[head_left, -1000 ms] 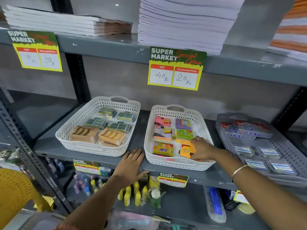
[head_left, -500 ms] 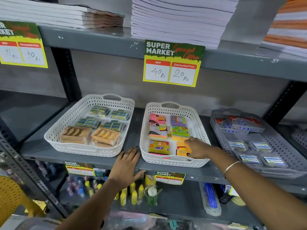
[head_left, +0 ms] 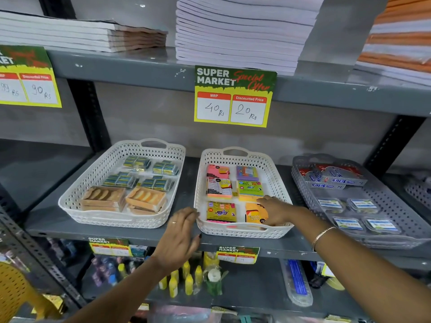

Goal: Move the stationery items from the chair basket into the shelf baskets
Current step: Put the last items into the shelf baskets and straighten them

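Three baskets sit on the grey middle shelf. The middle white basket holds packs of sticky notes. My right hand lies inside it, flat on an orange sticky-note pack at its front right, fingers spread. On the shelf edge between the left and middle baskets my left hand rests, fingertips against the middle basket's left wall, holding nothing. The left white basket contains small blue-green boxes and brown packs. The chair basket is out of view.
A grey basket with blister packs stands to the right. Stacks of notebooks fill the upper shelf, with price signs hanging from its edge. Small yellow bottles stand on the shelf below. A yellow chair is at bottom left.
My right hand has slid slightly back over the orange pack. My left hand has shifted right, up against the middle basket's side. The view has moved in closer.
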### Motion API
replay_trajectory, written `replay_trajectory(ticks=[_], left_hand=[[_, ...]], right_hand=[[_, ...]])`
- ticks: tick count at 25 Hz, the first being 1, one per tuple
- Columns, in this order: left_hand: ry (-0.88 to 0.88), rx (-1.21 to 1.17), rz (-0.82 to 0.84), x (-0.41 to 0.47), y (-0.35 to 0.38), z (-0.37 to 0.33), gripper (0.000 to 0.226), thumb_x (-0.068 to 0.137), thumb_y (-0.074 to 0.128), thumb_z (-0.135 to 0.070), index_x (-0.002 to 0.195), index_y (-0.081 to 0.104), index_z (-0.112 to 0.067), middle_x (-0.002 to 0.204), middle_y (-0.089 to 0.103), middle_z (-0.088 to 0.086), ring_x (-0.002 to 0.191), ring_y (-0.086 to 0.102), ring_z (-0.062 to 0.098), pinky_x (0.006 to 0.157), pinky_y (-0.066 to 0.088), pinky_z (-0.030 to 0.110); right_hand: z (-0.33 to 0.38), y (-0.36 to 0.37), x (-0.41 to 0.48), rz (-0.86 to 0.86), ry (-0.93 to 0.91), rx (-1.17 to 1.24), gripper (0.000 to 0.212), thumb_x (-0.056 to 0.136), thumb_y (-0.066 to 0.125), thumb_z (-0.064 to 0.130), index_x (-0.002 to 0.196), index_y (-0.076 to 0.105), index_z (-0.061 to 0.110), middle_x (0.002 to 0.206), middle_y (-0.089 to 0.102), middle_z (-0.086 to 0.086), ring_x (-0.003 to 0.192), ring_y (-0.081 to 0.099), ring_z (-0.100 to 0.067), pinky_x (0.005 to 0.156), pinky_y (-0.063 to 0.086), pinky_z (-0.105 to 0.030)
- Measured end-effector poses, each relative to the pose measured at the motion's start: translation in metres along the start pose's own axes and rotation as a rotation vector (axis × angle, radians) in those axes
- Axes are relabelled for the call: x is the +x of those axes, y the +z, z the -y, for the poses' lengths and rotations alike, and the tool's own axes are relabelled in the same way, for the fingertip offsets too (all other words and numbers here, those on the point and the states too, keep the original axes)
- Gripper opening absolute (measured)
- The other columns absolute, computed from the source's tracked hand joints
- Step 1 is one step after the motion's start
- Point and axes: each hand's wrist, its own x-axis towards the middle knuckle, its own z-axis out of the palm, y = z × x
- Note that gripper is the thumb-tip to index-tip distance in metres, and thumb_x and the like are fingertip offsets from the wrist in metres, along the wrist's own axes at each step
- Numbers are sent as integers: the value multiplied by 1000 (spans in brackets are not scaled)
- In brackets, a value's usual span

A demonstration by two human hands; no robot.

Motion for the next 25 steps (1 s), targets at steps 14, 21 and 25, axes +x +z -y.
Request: replay_trajectory(ticks=[14,21,25], left_hand=[[-12,436,918,126,46,11,65,84,67,-38,137,41,-11,138,44,8,124,42,23,102,32,31],[19,398,904,124,45,13,63,84,67,-38,135,44,-9,134,46,9,120,44,24,99,34,31],[9,398,902,125,47,15,62,82,68,-39,132,47,-9,133,48,9,118,46,24,98,37,32]], right_hand=[[2,5,3,-24,-26,-13,66,79,68,24,134,35,6,135,36,-17,124,35,-31,104,35,-40],[6,1,6,-9,-44,3,65,77,69,24,131,36,7,132,37,-17,122,36,-30,101,38,-39],[4,0,5,-6,-66,3,68,77,69,23,134,34,8,133,37,-17,123,35,-29,101,38,-38]])
